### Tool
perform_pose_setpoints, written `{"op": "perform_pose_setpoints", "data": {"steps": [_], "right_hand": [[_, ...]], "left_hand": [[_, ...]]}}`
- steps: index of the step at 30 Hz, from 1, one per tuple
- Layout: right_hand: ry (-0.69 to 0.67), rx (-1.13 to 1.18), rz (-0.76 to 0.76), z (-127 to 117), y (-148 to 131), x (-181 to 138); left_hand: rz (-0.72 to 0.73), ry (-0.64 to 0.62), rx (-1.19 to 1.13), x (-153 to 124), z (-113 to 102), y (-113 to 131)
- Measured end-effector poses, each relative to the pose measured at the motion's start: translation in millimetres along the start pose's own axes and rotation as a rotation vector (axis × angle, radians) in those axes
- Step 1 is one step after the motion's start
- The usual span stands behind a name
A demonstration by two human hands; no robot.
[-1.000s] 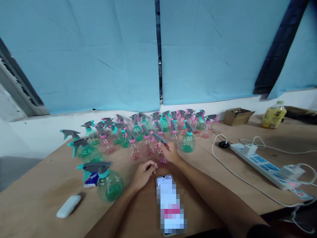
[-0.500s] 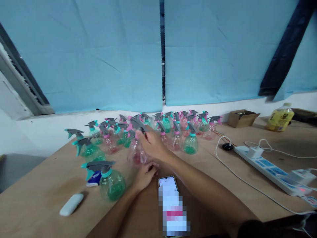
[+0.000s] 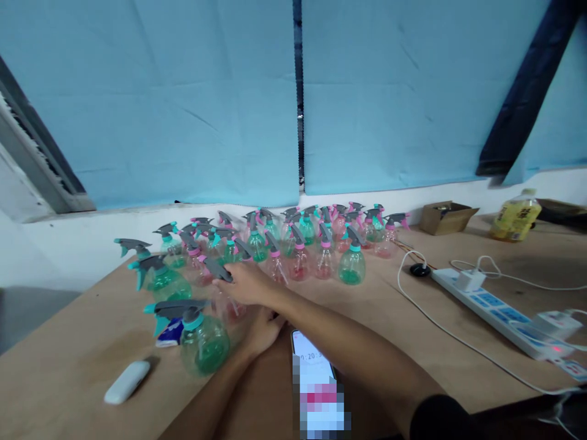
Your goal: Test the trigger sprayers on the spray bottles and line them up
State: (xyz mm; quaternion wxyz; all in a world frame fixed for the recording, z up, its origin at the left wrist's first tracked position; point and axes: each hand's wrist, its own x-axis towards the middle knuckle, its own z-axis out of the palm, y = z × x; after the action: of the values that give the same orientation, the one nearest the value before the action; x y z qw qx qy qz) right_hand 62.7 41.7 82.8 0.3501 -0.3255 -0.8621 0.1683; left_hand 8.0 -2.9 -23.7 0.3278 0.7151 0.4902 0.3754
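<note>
My right hand is closed around the neck of a pink-collared spray bottle, just under its grey trigger head. The clear body of this bottle has a pinkish tint and is partly covered by my hand. My left hand lies low at the table, close to the bottle's right side. My right forearm crosses over its fingers, so their pose is mostly hidden. Nearest on the left stands a green spray bottle with a teal collar and trigger. Behind my hands, several pink and green spray bottles stand in rows.
A phone lies before me, partly pixelated. To the left are a white case and a blue packet. A power strip with cables, a cardboard box and a yellow-labelled bottle occupy the right side.
My right hand has moved left and down with the pink spray bottle, bringing it nearer the front green one. Its forearm now covers the left hand's fingers, which showed curled before.
</note>
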Motion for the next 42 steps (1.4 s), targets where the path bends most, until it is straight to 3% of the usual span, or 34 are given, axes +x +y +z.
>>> {"op": "perform_pose_setpoints", "data": {"steps": [6,11,14,16,21,23,25,30,33,37,42], "right_hand": [[-0.010,0.067,0.075,4,8,4],[-0.089,0.243,0.117,-5,12,1],[-0.065,0.319,0.109,-11,12,-5],[0.013,0.336,0.104,-16,13,-9],[0.403,0.228,0.033,-31,21,-8],[0.451,0.175,0.009,-33,27,-3],[0.394,0.147,0.027,-32,32,2],[0.102,0.192,0.112,-23,42,8],[0.078,0.187,0.091,-18,44,6],[0.191,0.184,-0.034,-23,42,-1],[0.444,0.217,-0.158,-48,36,-11]], "left_hand": [[0.042,-0.030,0.037,0,-3,11],[0.064,-0.091,0.024,3,-3,6],[0.066,-0.095,0.018,5,-3,2],[0.070,-0.092,0.001,5,-2,1],[0.052,-0.126,-0.089,5,0,-2],[0.028,-0.126,-0.135,6,0,-4],[-0.001,-0.084,-0.181,7,0,-7],[-0.088,0.144,-0.337,14,-2,-18],[-0.120,0.193,-0.412,16,-3,-22],[-0.116,0.150,-0.383,15,-3,-19],[-0.050,0.080,-0.316,10,-5,-9]]}}
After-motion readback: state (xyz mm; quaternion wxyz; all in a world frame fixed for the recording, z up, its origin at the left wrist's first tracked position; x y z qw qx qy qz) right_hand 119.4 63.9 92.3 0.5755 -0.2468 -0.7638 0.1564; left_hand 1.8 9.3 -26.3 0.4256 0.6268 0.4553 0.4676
